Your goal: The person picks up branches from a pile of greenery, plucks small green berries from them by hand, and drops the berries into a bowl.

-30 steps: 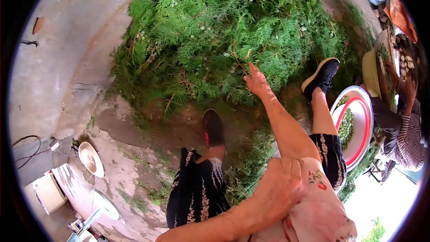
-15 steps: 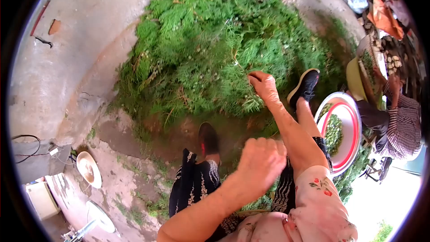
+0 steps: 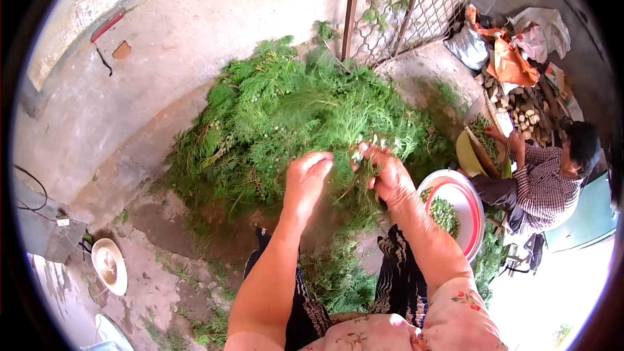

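A big heap of cut green conifer branches [image 3: 253,117] lies on the ground in front of me. My right hand [image 3: 390,179] is closed around a feathery conifer sprig [image 3: 357,188], whose greenery spreads between my two hands. Small pale bits, perhaps seed cones, show by its fingertips. To the left of the sprig, my left hand [image 3: 307,185] has its thumb and fingers pressed together; whatever is in them, if anything, is hidden. A white basin with a red band [image 3: 476,218] stands beside my right arm, with small green pieces [image 3: 443,216] in it.
At right, another person [image 3: 552,179] sits with hands over a yellowish container [image 3: 467,156]. Behind are chopped wood [image 3: 523,110] and bags [image 3: 510,58]. A metal lattice [image 3: 416,6] leans at the back. A straw hat [image 3: 109,266] lies left on the ground.
My right hand has come back from the heap with the sprig. My left hand has moved forward and left, opposite it. The view has tilted up, showing more of the wall and the other person.
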The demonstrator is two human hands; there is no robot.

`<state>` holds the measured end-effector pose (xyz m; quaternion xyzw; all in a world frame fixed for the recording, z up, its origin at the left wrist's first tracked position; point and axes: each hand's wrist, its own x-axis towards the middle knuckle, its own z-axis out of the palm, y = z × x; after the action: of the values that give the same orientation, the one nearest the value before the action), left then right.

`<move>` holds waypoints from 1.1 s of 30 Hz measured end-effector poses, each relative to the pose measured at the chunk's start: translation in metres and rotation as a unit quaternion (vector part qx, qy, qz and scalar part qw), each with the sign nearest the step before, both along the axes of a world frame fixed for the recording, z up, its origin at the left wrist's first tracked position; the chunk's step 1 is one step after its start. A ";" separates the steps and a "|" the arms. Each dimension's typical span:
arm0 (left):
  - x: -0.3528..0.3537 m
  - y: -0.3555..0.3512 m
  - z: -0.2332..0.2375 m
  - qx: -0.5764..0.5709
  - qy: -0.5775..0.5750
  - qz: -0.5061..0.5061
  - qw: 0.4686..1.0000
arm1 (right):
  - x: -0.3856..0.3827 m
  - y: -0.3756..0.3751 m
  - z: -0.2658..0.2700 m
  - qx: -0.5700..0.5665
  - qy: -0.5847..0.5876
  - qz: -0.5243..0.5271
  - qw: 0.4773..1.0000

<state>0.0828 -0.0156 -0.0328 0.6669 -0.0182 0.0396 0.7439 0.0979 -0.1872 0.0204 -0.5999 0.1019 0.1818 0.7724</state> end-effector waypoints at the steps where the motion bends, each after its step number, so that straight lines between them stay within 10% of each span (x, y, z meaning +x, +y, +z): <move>1: -0.003 -0.004 0.010 -0.086 0.049 -0.024 0.995 | -0.005 0.005 0.001 -0.005 0.012 -0.004 1.000; 4: -0.006 -0.009 0.016 -0.292 0.057 -0.079 0.952 | -0.017 0.018 -0.001 0.051 0.032 0.028 0.998; 11: 0.004 -0.016 0.012 -0.271 0.125 -0.060 0.953 | -0.011 0.009 -0.005 0.045 0.059 0.055 0.996; 16: 0.020 -0.033 0.009 -0.279 0.103 0.017 0.955 | -0.019 -0.004 -0.020 -0.286 -0.273 -0.061 0.916; 22: 0.022 -0.050 0.005 -0.209 0.091 0.009 0.974 | -0.017 -0.026 -0.012 -0.294 -0.439 -0.163 0.833; 33: 0.009 -0.067 0.022 -0.246 0.148 -0.033 0.957 | -0.009 -0.031 -0.016 -0.201 -0.365 -0.089 0.905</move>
<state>0.0914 -0.0830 -0.0108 0.4603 0.0807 -0.0807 0.8804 0.0887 -0.2178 0.0046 -0.7551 -0.0998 -0.1435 0.6319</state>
